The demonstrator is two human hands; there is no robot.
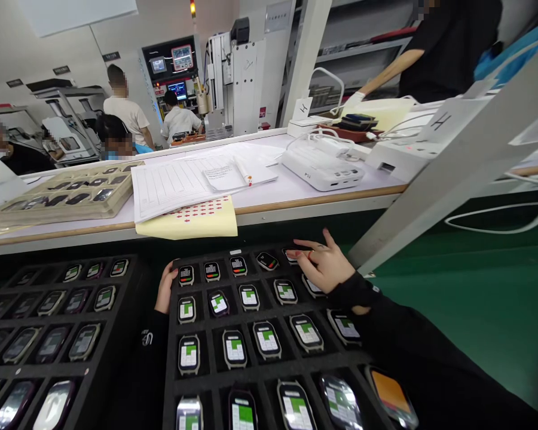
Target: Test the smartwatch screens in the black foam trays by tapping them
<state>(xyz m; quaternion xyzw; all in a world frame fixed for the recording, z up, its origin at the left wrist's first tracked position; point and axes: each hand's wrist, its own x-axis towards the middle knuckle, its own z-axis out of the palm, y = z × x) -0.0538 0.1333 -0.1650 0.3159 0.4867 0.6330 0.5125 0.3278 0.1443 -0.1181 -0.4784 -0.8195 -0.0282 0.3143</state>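
A black foam tray (213,325) lies in front of me, with smartwatches in its compartments. Many screens show green and white blocks; in the far row a few, such as this smartwatch (238,266), show text with red and green marks. My left hand (165,288) grips the tray's far left edge, its fingertips over the rim. Over the far right corner is my right hand (326,266), fingers spread, one fingertip at the screen of the corner smartwatch (290,255), which it partly covers. A smartwatch (392,391) at the near right has an orange screen.
To the left stands a second black tray (112,316) of smartwatches. Beyond, a shelf (269,209) bears papers (174,182), a beige tray (103,206) and a white power bank (320,170). A slanted metal post (412,185) rises at right. Several people work in the background.
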